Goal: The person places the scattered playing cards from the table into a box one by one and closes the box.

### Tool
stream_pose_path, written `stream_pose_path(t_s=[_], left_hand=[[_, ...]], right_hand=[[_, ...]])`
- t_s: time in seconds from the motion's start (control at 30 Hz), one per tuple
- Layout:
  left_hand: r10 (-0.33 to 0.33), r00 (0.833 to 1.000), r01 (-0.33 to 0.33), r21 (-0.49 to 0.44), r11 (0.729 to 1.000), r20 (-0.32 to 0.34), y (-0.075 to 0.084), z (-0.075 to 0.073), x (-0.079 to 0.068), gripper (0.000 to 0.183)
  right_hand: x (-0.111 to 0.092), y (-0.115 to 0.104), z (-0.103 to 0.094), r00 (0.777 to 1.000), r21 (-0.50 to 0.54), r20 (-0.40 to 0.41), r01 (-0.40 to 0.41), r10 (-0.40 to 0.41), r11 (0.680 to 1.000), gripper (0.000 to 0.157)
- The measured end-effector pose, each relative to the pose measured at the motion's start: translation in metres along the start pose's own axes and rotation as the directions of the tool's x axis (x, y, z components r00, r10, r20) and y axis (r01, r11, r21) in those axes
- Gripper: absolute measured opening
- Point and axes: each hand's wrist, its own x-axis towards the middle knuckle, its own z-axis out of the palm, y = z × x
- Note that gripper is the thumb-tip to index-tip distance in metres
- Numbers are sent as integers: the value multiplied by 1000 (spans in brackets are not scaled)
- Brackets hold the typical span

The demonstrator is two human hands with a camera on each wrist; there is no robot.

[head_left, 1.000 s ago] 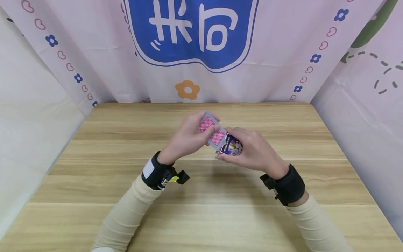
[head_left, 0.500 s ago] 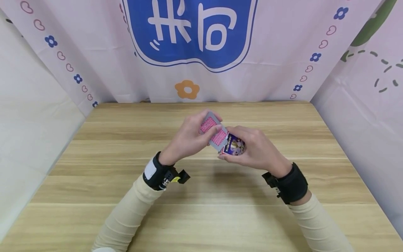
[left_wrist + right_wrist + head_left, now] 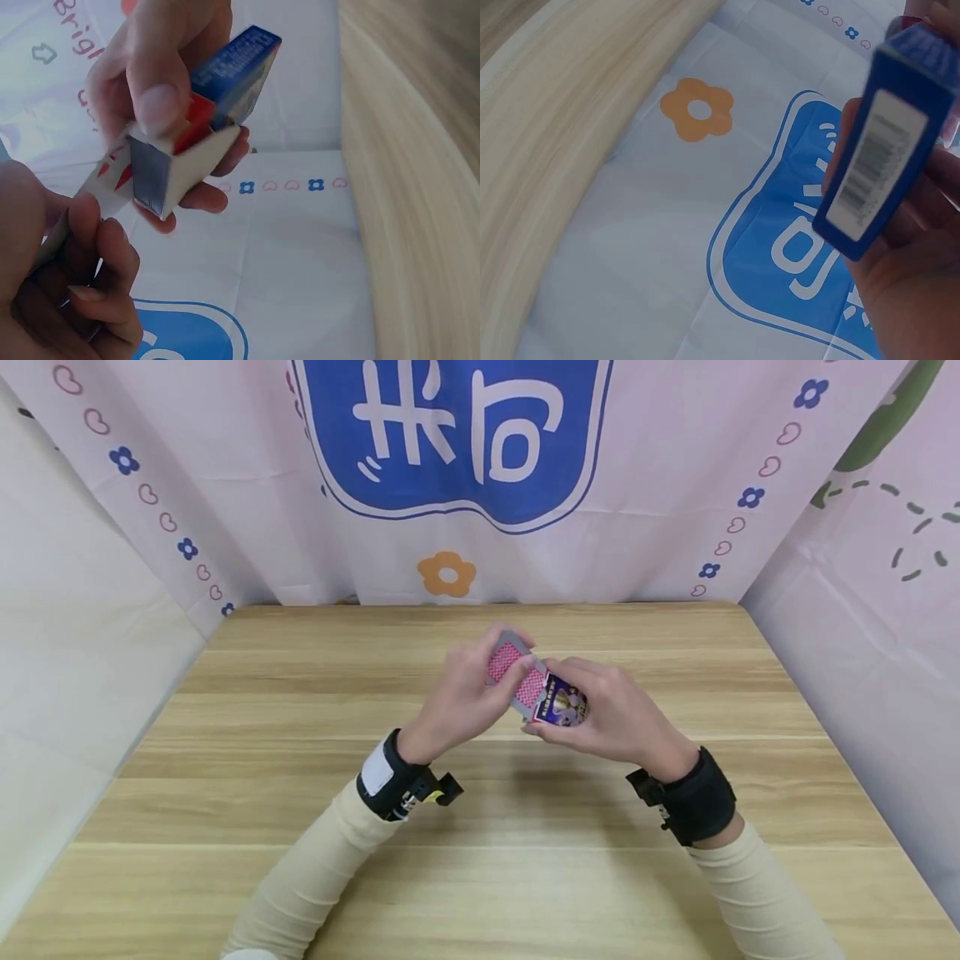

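In the head view my left hand (image 3: 467, 697) grips playing cards (image 3: 506, 658) with a pink-patterned back and pale border, thumb across the back. My right hand (image 3: 628, 717) holds a dark blue card box (image 3: 564, 703), its thumb and fingers along opposite sides. The cards' right end meets the box's mouth. From the left wrist, a white flap (image 3: 199, 169) stands out from the box's end, and red marks show on a card's pale face (image 3: 109, 184). A barcode label (image 3: 877, 165) on the box's blue side faces the right wrist camera. The box's inside is hidden.
Both hands are above a light wood-grain table (image 3: 480, 885). Behind it hangs a white curtain (image 3: 300, 556) with a blue emblem and an orange flower. White cloth walls (image 3: 82, 593) close in the left and right sides.
My left hand and the cards have shifted right, toward the box. The right hand with the box has moved slightly right too, and the cards sit a little closer against its mouth.
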Motion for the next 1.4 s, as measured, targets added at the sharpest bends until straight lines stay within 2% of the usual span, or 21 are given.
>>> stream_pose_path(t_s=[0.2,0.27,0.37,0.43,0.53,0.6,0.67,0.73,0.9,1.17,1.27,1.4], left_hand=[[27,993,-28,-5,1000,-111,1,6,-2,15],[27,992,-26,4,1000,-122,2,12,-3,15],[8,995,-1,73,997,-95,3,22,-6,18],[-37,998,45,135,990,-58,4,25,-7,26],[-101,994,105,174,979,-30,4,20,-7,39],[-110,993,114,179,977,-31,5,13,-6,41],[-74,996,81,182,980,-41,7,8,-6,39],[-13,999,25,224,974,-51,10,7,-5,36],[74,997,-67,283,957,-12,15,15,-6,42],[73,996,-87,299,950,57,16,25,-8,44],[65,994,-87,272,958,89,15,25,-7,42],[42,998,-54,246,968,54,14,20,-6,37]], right_hand=[[3,-2,0,999,2,-50,-3,3,1000,61],[4,-3,1,997,-13,-75,-2,1,1000,60],[4,-4,2,996,-49,-94,-4,0,999,59],[5,-4,2,994,-80,-106,-9,0,997,58],[5,-2,2,989,-111,-147,-50,33,993,60],[5,-1,1,981,-125,-185,-91,67,988,61],[4,0,0,970,-129,-221,-132,101,983,62],[3,1,-1,962,-138,-242,-160,123,977,60],[1,3,-2,955,-157,-269,-174,128,972,58],[-1,3,-4,949,-147,-287,-176,128,973,59],[-1,2,-5,946,-144,-299,-173,124,974,57],[1,3,-7,940,-139,-320,-171,120,975,57]])
